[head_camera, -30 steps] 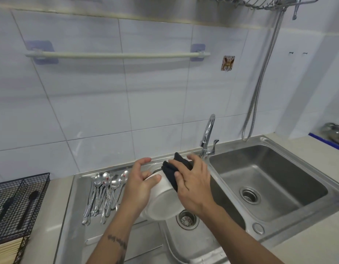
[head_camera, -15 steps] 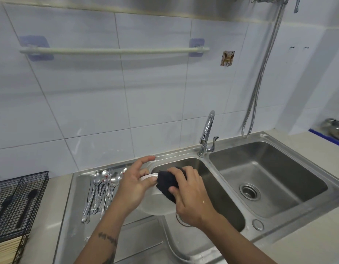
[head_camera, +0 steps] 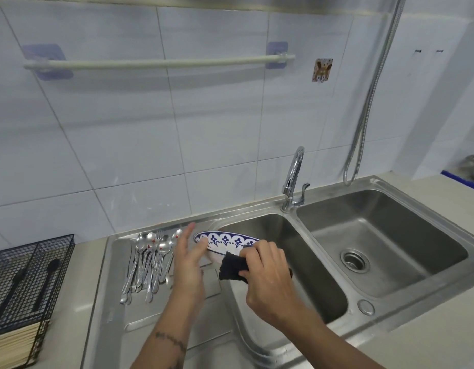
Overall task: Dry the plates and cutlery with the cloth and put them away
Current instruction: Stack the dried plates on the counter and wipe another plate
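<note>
While we look down over the sink unit, a black wire basket (head_camera: 31,272) stands at the far left of the counter, with dark-handled utensils upright inside it and a pale ribbed item beneath. Next comes the steel draining board (head_camera: 116,310), where a bunch of spoons (head_camera: 148,265) and forks lies in a loose fan, handles toward us. Just beside them our left hand (head_camera: 189,265) is raised with its fingers straight and spread; the fingertips touch the left rim of a blue-and-white patterned bowl (head_camera: 225,241), though we cannot tell how firmly they hold it. This bowl is tilted, its patterned inside facing up, at the left edge of the left basin (head_camera: 297,251). Our right hand (head_camera: 268,272) has its fingers curled round a dark cloth (head_camera: 232,269), pressing it against the bowl's near side. Behind the divider rises a chrome tap (head_camera: 293,179), and farther right lies the right basin (head_camera: 385,241) with its drain. On the tiled wall above hangs a white towel rail (head_camera: 161,63).
</note>
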### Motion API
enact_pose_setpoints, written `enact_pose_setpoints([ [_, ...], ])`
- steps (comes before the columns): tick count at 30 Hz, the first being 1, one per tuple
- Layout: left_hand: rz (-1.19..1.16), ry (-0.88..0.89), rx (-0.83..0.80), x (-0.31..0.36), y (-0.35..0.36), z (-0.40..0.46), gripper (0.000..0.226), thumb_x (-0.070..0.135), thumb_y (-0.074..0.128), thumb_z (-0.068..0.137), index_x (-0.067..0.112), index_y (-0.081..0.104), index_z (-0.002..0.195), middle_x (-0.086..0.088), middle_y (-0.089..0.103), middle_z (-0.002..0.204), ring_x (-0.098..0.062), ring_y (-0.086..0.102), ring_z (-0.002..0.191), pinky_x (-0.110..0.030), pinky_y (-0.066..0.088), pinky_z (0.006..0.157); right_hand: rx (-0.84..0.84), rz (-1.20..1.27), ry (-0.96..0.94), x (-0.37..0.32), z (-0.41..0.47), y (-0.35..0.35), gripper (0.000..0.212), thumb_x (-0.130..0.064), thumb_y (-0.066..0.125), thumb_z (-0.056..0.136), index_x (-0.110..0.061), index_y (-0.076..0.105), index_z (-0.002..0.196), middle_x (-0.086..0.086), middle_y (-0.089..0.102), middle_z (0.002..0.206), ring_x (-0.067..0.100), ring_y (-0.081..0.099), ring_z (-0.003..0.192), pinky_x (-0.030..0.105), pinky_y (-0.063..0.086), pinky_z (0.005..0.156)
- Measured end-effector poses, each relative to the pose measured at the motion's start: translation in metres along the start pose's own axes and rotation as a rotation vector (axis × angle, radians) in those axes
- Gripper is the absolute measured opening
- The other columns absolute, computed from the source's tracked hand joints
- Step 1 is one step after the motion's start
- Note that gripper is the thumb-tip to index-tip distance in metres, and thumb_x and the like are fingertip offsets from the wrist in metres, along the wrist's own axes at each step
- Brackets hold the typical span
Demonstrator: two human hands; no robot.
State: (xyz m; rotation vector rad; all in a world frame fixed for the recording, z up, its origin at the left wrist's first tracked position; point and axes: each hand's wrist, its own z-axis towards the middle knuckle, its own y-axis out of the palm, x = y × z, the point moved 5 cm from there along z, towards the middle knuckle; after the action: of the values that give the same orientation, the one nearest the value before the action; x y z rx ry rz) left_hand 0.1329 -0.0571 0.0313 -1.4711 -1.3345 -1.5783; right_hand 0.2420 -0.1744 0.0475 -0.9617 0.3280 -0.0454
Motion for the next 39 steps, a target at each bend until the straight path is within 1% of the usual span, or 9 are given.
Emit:
enact_pose_setpoints([
  [4, -0.25, -0.23, 0.14, -0.004, 0.003, 0.011, 0.077, -0.015, 0.039, 0.083, 0.032, 0.045, 0.144, -0.011, 0.051, 0.116, -0.016, 0.05, 0.064, -0.029, 0.045, 0.051, -0.088, 0.057, -0.083, -0.009, -0.008, 0.003, 0.018, -0.025, 0.043, 0.088, -0.022, 0.053, 0.102, -0.006, 0.049, 0.097, 0.016, 0.044, 0.083, 0.028, 0.039, 0.072],
  [9, -0.25, -0.127, 0.195, 0.006, -0.011, 0.011, 0.085, -0.026, 0.027, 0.076, 0.023, 0.049, 0.142, -0.001, 0.058, 0.135, -0.017, 0.064, 0.094, -0.03, 0.052, 0.059, -0.273, 0.287, -0.093, -0.003, -0.017, 0.01, 0.028, -0.032, 0.039, 0.091, -0.028, 0.056, 0.113, -0.011, 0.053, 0.104, 0.01, 0.05, 0.094, 0.027, 0.045, 0.081],
  [16, -0.178, -0.097, 0.061, 0.006, -0.012, 0.002, 0.07, -0.026, 0.034, 0.07, 0.019, 0.069, 0.112, -0.01, 0.068, 0.121, -0.033, 0.066, 0.093, -0.047, 0.053, 0.073, -0.06, 0.509, 0.231, 0.013, 0.012, -0.006, 0.027, -0.02, 0.052, 0.092, -0.037, 0.045, 0.112, -0.014, 0.059, 0.106, 0.006, 0.055, 0.097, 0.034, 0.049, 0.082],
  [19, -0.186, -0.095, -0.017, 0.003, -0.007, -0.005, 0.068, -0.027, 0.037, 0.069, 0.018, 0.07, 0.108, -0.011, 0.07, 0.116, -0.036, 0.065, 0.092, -0.055, 0.051, 0.079, -0.114, 0.52, 0.317, 0.007, 0.02, -0.007, 0.035, -0.028, 0.057, 0.092, -0.036, 0.035, 0.119, -0.007, 0.054, 0.117, 0.012, 0.052, 0.108, 0.038, 0.047, 0.091],
  [23, -0.252, -0.122, -0.048, 0.005, -0.011, -0.011, 0.068, -0.026, 0.037, 0.069, 0.014, 0.068, 0.114, -0.012, 0.072, 0.112, -0.032, 0.069, 0.084, -0.046, 0.055, 0.071, -0.265, 0.084, 0.131, -0.005, 0.008, 0.006, 0.051, -0.042, 0.051, 0.089, -0.029, 0.038, 0.137, -0.004, 0.031, 0.148, 0.018, 0.028, 0.136, 0.038, 0.028, 0.112],
  [28, -0.335, -0.125, -0.04, 0.01, -0.019, -0.015, 0.068, -0.027, 0.037, 0.069, 0.015, 0.068, 0.112, -0.016, 0.069, 0.117, -0.032, 0.07, 0.086, -0.045, 0.058, 0.068, -0.484, 0.072, 0.042, -0.011, -0.006, 0.021, 0.062, -0.035, 0.038, 0.101, -0.028, 0.009, 0.155, -0.005, 0.001, 0.163, 0.016, 0.001, 0.149, 0.029, 0.003, 0.12],
  [32, -0.418, -0.125, -0.05, 0.012, -0.02, -0.021, 0.072, -0.025, 0.039, 0.082, 0.021, 0.055, 0.135, -0.004, 0.066, 0.13, -0.028, 0.072, 0.103, -0.043, 0.06, 0.075, -0.494, 0.136, -0.076, -0.019, -0.007, 0.028, 0.065, -0.03, 0.035, 0.1, -0.038, -0.001, 0.154, -0.006, -0.012, 0.162, 0.015, -0.01, 0.149, 0.033, 0.0, 0.121],
  [35, -0.423, -0.106, -0.035, 0.014, -0.02, -0.027, 0.069, -0.02, 0.044, 0.088, 0.027, 0.052, 0.138, 0.0, 0.068, 0.128, -0.027, 0.071, 0.106, -0.044, 0.06, 0.081, -0.486, 0.218, -0.208, -0.021, -0.01, 0.027, 0.066, -0.026, 0.036, 0.093, -0.042, 0.014, 0.152, -0.01, -0.003, 0.163, 0.011, -0.008, 0.148, 0.032, 0.003, 0.121],
  [39, -0.424, -0.068, 0.107, 0.015, -0.038, -0.026, 0.062, -0.016, 0.045, 0.09, 0.027, 0.057, 0.134, -0.003, 0.063, 0.134, -0.034, 0.066, 0.114, -0.057, 0.052, 0.095, -0.528, 0.234, -0.235, -0.003, -0.014, 0.018, 0.058, -0.028, 0.044, 0.087, -0.037, 0.038, 0.144, -0.012, 0.022, 0.157, 0.01, 0.017, 0.144, 0.026, 0.014, 0.119],
])
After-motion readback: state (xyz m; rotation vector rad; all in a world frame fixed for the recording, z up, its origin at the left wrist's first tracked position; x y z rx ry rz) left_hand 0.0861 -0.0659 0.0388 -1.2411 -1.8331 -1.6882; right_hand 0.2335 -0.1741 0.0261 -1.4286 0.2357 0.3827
